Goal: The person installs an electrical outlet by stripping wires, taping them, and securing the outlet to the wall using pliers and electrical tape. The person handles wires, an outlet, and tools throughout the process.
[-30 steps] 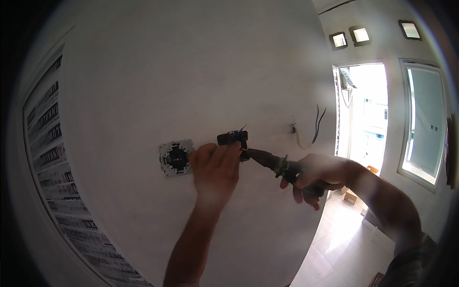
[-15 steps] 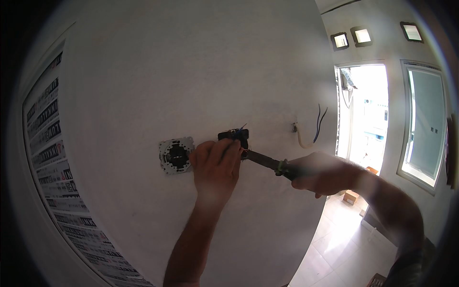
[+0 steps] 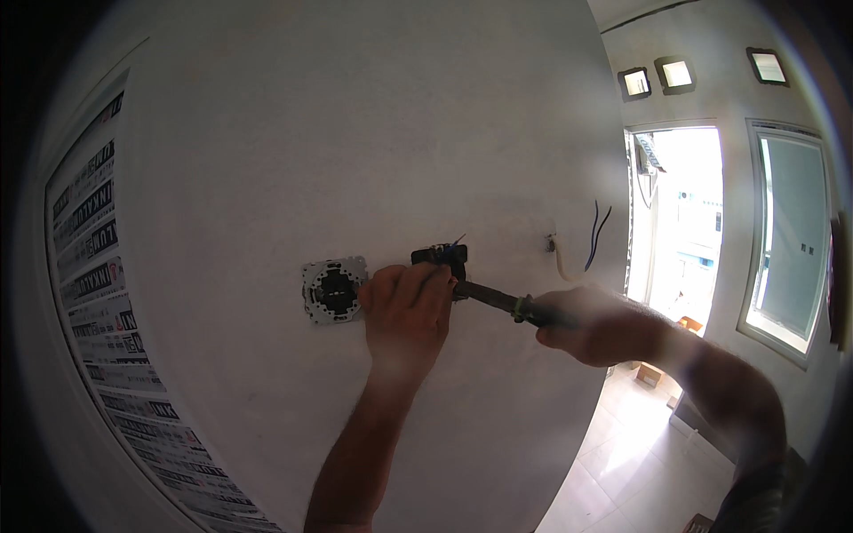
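Note:
My left hand [image 3: 404,311] is raised against the wall with its fingers bent and drawn together in front of a black wall box [image 3: 456,258]. What the fingertips grip is hidden behind them. A thin wire end [image 3: 460,238] pokes out at the top of the box. My right hand [image 3: 591,327] is wrapped round the handle of a long, dark tool with a green collar [image 3: 489,296]. Its tip meets the box's lower right side, beside my left fingertips. Just left of my left hand, a metal-framed socket or switch insert [image 3: 335,290] with a black centre is mounted on the wall.
Right of the box, a pale cable with dark wire ends [image 3: 593,238] hangs out of a small hole. The white wall [image 3: 293,160] ends at a bright doorway [image 3: 689,213]. A cardboard box [image 3: 647,374] is on the tiled floor; printed sheeting [image 3: 93,240] covers an opening at left.
The view has shifted slightly, so the wall fittings appear a little lower and farther right. Both hands stay at the black box, the tool still angled toward it.

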Demonstrator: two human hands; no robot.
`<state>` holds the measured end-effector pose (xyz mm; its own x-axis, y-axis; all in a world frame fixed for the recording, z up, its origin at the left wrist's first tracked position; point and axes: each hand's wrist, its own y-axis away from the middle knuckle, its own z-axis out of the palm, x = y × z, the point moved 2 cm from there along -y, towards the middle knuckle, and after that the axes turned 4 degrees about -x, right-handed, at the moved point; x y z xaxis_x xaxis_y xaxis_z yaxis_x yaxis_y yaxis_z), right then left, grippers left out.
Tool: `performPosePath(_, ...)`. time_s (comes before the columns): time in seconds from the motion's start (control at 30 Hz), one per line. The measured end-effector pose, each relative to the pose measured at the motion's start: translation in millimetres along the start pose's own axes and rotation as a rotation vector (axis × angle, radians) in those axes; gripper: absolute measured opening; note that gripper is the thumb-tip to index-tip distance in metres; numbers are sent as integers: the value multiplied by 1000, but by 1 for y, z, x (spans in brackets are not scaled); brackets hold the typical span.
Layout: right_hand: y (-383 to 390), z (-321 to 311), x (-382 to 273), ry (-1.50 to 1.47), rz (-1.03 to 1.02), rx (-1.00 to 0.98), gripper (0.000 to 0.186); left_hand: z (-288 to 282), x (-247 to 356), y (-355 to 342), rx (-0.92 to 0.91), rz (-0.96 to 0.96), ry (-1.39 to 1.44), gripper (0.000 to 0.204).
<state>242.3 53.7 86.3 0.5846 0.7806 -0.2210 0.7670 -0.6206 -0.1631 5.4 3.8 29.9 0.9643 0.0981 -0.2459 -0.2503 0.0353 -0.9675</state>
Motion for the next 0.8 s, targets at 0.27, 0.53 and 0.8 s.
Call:
performPosePath(0.27, 0, 9, 10, -721, 48, -384, 41, -1, -1, 0, -13, -3, 2, 24)
performPosePath(0.53, -3, 6, 8, -406, -34, -157, 62, -1, 0, 0, -21, -9, -8, 22)
performPosePath(0.8, 5, 36, 24, 545, -445, 778, 57, 0, 2, -3, -9, 4, -10, 24)
